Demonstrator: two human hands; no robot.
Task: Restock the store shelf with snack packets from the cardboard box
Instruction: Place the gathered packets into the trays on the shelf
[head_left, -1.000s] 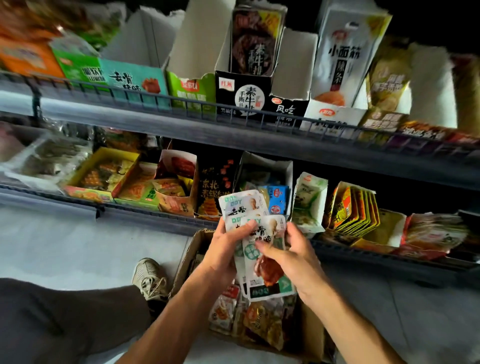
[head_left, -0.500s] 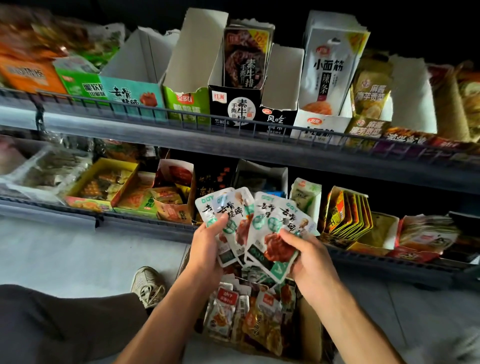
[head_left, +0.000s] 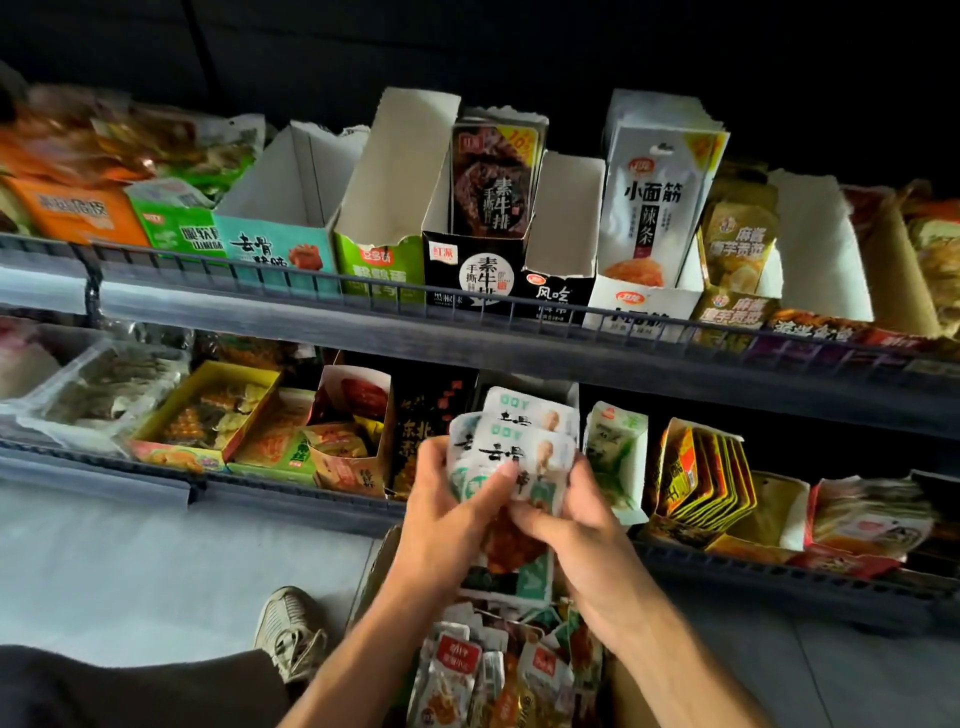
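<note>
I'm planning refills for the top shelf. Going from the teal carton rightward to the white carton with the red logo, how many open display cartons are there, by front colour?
Teal-fronted cardboard display carton: 1
Green-fronted cardboard display carton: 1
Black-fronted cardboard display cartons: 2
White-fronted cardboard display carton: 1
Total: 5

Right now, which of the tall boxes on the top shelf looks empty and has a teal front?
The teal-fronted display box, third from the left beside the green ones. Its white inside shows no packets, while the black box holds dark packets.
</note>
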